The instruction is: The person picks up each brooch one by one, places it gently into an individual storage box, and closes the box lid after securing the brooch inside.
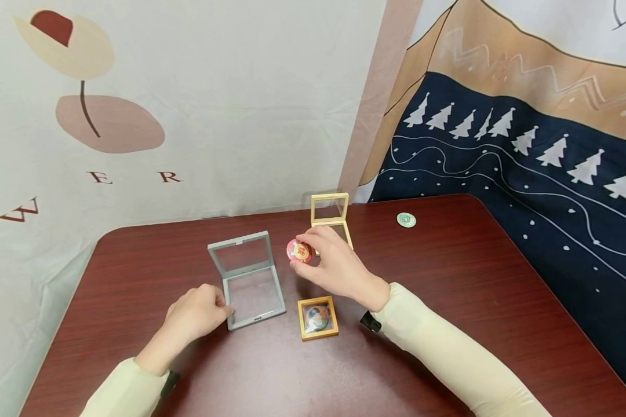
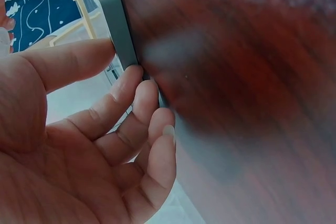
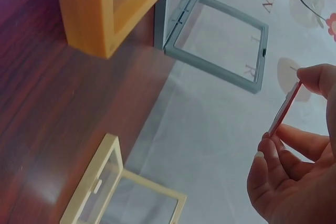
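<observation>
My left hand (image 1: 198, 311) pinches the near left edge of a grey display case (image 1: 255, 321), thumb on one side and fingertips on the other. This case stands with its clear-windowed lid raised, its base flat on the table. My right hand (image 1: 339, 263) holds a round red badge (image 1: 299, 251) with a yellow centre by its rim, up between thumb and fingers (image 3: 270, 153). Edge-on, the badge (image 3: 285, 109) looks thin in the right wrist view. Behind that hand, a small cream display case (image 1: 330, 222) has its lid up, its base partly hidden.
An orange-yellow case (image 1: 317, 334), closed over a dark round piece, lies on the table (image 1: 422, 359) between my forearms. A pale green disc (image 1: 406, 220) lies at the back right. Printed cloth (image 1: 240, 116) hangs just behind the table.
</observation>
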Demonstrator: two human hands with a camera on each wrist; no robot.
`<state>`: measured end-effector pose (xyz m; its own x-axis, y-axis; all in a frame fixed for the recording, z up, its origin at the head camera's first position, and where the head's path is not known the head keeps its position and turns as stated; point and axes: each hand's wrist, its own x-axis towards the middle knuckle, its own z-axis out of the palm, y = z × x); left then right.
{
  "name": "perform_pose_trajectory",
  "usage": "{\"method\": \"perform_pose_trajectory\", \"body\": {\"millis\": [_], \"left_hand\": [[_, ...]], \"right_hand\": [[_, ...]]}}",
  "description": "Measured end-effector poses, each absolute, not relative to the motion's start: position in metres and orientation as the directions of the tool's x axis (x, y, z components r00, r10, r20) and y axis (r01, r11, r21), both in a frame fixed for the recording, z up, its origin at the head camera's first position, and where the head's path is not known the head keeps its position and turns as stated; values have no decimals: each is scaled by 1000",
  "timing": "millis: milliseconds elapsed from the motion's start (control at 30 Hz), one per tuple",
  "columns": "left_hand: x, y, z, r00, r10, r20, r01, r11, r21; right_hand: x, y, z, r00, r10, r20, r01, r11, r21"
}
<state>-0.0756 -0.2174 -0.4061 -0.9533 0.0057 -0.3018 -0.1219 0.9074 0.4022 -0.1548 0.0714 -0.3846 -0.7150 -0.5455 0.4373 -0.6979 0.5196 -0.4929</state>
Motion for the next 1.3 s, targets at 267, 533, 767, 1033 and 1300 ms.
{"method": "perform_pose_trajectory", "body": {"millis": [267, 533, 767, 1033, 1300], "left_hand": [[-70, -219, -407, -956, 14, -293, -114, 904, 413], [-67, -218, -407, -954, 28, -299, -107, 899, 424], [-65, -217, -405, -953, 33, -302, -101, 903, 417], [-63, -217, -404, -944, 24, -329, -116, 908, 401], [-59, -217, -405, -947, 35, -320, -105, 907, 408]], "right_hand": [[-147, 59, -387, -689, -608, 393, -717, 497, -488], [-137, 43, -389, -663, -669, 337, -738, 508, -445], [-129, 30, -396, -605, -735, 308, -790, 501, -354], [-119, 14, -397, -558, -797, 231, -828, 516, -219], [-111, -5, -399, -554, -822, 134, -832, 542, -118]]}}
